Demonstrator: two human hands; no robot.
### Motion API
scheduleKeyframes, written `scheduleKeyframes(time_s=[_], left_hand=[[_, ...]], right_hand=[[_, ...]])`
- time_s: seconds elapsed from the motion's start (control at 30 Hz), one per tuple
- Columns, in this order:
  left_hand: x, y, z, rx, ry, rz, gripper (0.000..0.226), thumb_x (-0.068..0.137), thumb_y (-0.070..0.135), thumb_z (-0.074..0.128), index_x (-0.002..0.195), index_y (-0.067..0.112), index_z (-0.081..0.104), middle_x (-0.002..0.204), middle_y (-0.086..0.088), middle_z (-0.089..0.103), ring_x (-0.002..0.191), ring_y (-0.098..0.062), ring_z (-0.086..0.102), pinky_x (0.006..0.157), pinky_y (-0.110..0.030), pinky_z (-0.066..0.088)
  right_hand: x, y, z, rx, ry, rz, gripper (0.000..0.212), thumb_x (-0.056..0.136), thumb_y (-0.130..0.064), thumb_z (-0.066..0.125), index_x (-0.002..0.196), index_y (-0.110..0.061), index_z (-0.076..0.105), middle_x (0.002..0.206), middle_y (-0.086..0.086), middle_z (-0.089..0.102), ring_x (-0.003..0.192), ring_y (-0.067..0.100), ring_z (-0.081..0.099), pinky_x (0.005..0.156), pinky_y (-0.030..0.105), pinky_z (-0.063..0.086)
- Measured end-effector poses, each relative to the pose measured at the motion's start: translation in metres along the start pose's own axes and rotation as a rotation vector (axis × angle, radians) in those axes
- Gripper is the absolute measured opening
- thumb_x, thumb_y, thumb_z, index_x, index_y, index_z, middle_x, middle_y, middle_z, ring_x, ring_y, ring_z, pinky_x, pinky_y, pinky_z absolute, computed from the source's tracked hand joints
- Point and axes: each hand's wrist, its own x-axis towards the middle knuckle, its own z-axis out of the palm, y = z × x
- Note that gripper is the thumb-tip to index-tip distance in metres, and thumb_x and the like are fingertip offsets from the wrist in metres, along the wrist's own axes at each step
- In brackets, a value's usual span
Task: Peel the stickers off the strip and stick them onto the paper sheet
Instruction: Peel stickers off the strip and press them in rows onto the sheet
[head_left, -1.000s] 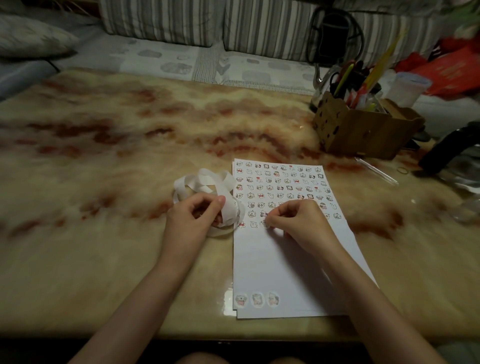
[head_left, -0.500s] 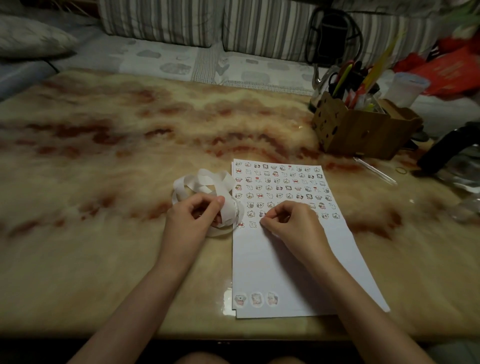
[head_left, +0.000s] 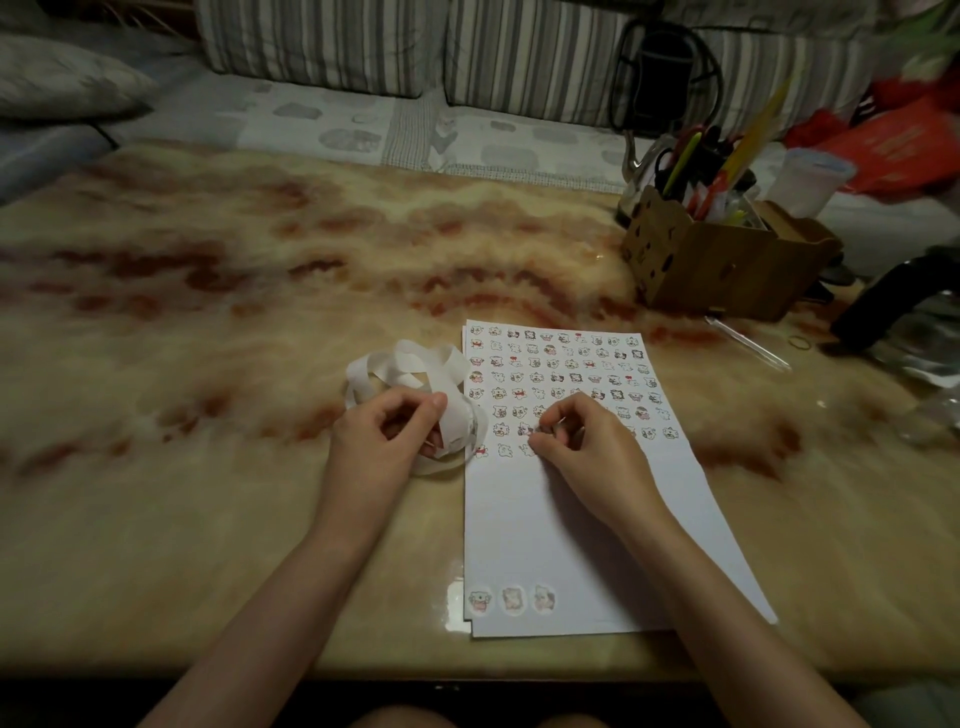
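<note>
A white paper sheet (head_left: 582, 540) lies on the marble table, its upper part covered with rows of several small cartoon stickers (head_left: 561, 374). Three larger round stickers (head_left: 511, 598) sit at its bottom left corner. A curled white sticker strip (head_left: 410, 369) lies left of the sheet. My left hand (head_left: 379, 441) grips a loop of the strip between thumb and fingers. My right hand (head_left: 587, 452) rests on the sheet with fingers curled, its thumb and forefinger pinching a small sticker (head_left: 543, 428) at the lowest sticker rows.
A brown cardboard box (head_left: 711, 265) full of pens and scissors stands at the back right. A clear pen (head_left: 748, 343), a rubber band (head_left: 800, 341) and a dark object (head_left: 893, 296) lie right of it. Striped sofa cushions (head_left: 322, 47) run behind the table.
My right hand has edged slightly up and left on the sheet, toward the lowest sticker rows. The left hand keeps its hold on the strip.
</note>
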Motion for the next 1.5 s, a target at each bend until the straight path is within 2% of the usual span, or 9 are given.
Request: scheduleKeyframes(time_s=[0.13,0.27,0.37,0.5,0.6,0.9,1.1,1.23,1.5], left_hand=[[0.000,0.001,0.000,-0.014,0.002,0.003,0.014,0.088,0.015,0.063,0.079,0.006,0.070,0.065,-0.001,0.068,0.055,-0.001,0.061,0.059,-0.009,0.045],[-0.001,0.003,0.000,-0.072,0.009,-0.005,0.012,0.088,0.012,0.062,0.080,0.007,0.068,0.062,0.002,0.066,0.051,-0.002,0.060,0.055,-0.009,0.046],[0.001,0.003,0.000,-0.098,0.024,-0.011,0.011,0.089,0.012,0.061,0.080,0.012,0.068,0.059,0.005,0.067,0.048,-0.005,0.061,0.052,-0.012,0.048],[0.002,0.001,-0.001,-0.102,0.035,-0.007,0.009,0.089,0.015,0.062,0.083,0.013,0.068,0.060,0.003,0.068,0.047,-0.009,0.061,0.053,-0.016,0.051],[0.003,0.001,-0.001,-0.121,0.043,0.000,0.007,0.088,0.014,0.062,0.084,0.011,0.068,0.063,0.002,0.069,0.050,-0.010,0.063,0.054,-0.018,0.052],[0.003,0.003,0.000,-0.188,0.022,0.007,0.007,0.087,0.012,0.062,0.084,0.015,0.068,0.064,0.007,0.070,0.056,-0.006,0.065,0.057,-0.017,0.053],[0.000,0.007,0.001,-0.185,-0.049,0.061,0.019,0.085,0.024,0.059,0.078,0.009,0.068,0.064,0.003,0.067,0.057,-0.006,0.061,0.059,-0.015,0.049],[-0.001,0.007,0.001,-0.137,-0.114,0.104,0.012,0.085,0.008,0.063,0.074,0.010,0.068,0.063,0.003,0.066,0.058,-0.006,0.060,0.062,-0.014,0.048],[-0.002,0.008,0.000,-0.122,-0.110,0.112,0.013,0.085,0.008,0.063,0.075,0.009,0.069,0.060,0.003,0.066,0.056,-0.003,0.060,0.061,-0.012,0.047]], right_hand=[[-0.001,-0.001,0.000,0.016,-0.019,0.011,0.023,0.077,-0.036,0.074,0.086,-0.024,0.058,0.068,-0.008,0.056,0.062,0.007,0.051,0.060,0.028,0.038],[0.001,0.001,0.000,-0.008,-0.020,-0.006,0.008,0.085,-0.024,0.066,0.088,-0.025,0.058,0.068,-0.009,0.055,0.068,0.008,0.052,0.065,0.029,0.041],[0.001,0.002,-0.001,0.002,-0.018,-0.002,0.005,0.087,-0.022,0.063,0.088,-0.024,0.059,0.071,-0.009,0.058,0.067,0.008,0.051,0.065,0.030,0.042],[-0.007,-0.013,-0.003,0.306,0.062,-0.148,0.010,0.088,-0.015,0.064,0.081,-0.021,0.062,0.076,-0.007,0.065,0.062,0.003,0.051,0.061,0.021,0.041],[-0.015,-0.031,-0.001,0.390,0.002,-0.284,0.009,0.085,-0.012,0.068,0.082,-0.019,0.066,0.081,-0.009,0.067,0.069,0.004,0.055,0.061,0.013,0.039],[-0.016,-0.046,0.012,0.463,-0.113,-0.345,0.012,0.079,-0.009,0.074,0.082,-0.020,0.069,0.079,-0.002,0.070,0.072,0.011,0.059,0.060,0.012,0.039],[-0.013,-0.045,0.011,0.481,-0.061,-0.355,0.008,0.079,-0.006,0.073,0.084,-0.012,0.072,0.078,-0.003,0.071,0.068,0.004,0.057,0.060,0.014,0.040],[-0.011,-0.043,0.010,0.435,-0.026,-0.366,0.010,0.080,-0.006,0.073,0.083,-0.015,0.072,0.078,-0.009,0.069,0.070,0.006,0.059,0.061,0.017,0.043],[-0.014,-0.040,0.011,0.379,0.009,-0.428,0.011,0.081,-0.005,0.071,0.082,-0.016,0.071,0.081,-0.007,0.069,0.073,0.009,0.060,0.063,0.022,0.044]])
